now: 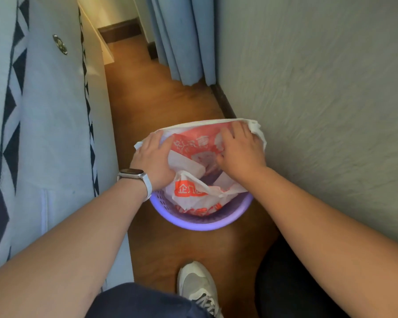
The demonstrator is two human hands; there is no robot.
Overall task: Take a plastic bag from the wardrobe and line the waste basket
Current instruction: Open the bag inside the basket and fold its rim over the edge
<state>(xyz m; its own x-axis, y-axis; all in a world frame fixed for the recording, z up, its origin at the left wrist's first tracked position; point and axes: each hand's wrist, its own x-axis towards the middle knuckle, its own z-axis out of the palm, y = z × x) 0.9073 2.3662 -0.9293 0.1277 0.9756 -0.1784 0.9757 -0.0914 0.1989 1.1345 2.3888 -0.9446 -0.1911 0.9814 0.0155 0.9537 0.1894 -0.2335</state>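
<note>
A round purple waste basket [201, 223] stands on the wooden floor between a bed and a wall. A white plastic bag [193, 193] with red-orange print sits inside it, its mouth spread wide over the far rim. My left hand [153, 160], with a white watch on the wrist, grips the bag's left edge at the basket's left rim. My right hand [240, 152] holds the bag's right edge, pressing it over the far right rim. The near rim of the basket is bare, with the bag edge sagging inside.
A bed [55, 134] with a pale cover and black triangle trim runs along the left. A grey textured wall [319, 99] is close on the right, blue curtains [184, 37] beyond. My grey shoe [197, 285] rests on the floor just before the basket.
</note>
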